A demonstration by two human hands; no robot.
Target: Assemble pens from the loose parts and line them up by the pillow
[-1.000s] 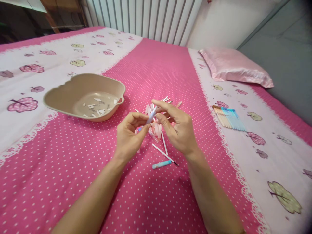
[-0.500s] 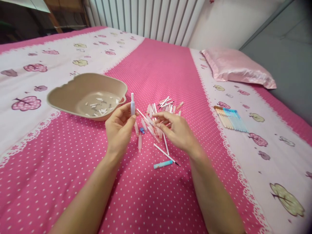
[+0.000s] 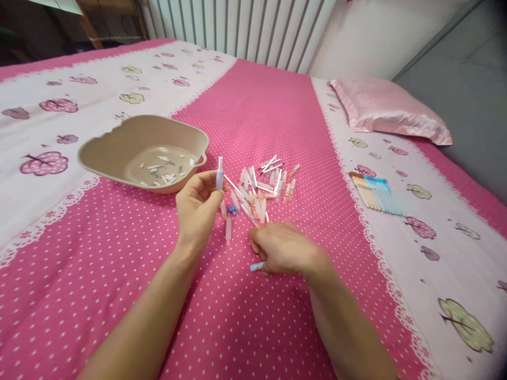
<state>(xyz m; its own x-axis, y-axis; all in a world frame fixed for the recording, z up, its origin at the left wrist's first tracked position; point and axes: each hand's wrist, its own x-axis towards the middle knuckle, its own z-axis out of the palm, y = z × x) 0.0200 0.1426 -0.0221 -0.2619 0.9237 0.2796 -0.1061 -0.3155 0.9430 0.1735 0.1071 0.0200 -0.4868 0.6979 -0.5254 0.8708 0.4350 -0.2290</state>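
Upright in my left hand, between thumb and fingers, is a pale blue pen barrel with a narrow white end pointing up. My right hand is down on the bedspread with its fingers curled under. Whatever they grip is hidden beneath the palm. A light blue tube pokes out by its thumb, partly covered. Beyond the right hand spreads a loose pile of pinkish translucent pen barrels and white sticks, some dark-tipped. A small dark blue piece sits at the pile's left side.
On the left stands a beige basin with small white bits in its bottom. A flat row of orange and blue pens lies at the right. The pink dotted bedspread is under everything; a pink pillow is at the back right.
My right hand has moved from over the pile toward me, down onto the white stick and light blue tube, covering them in part. My left hand still holds the barrel, slightly lower.
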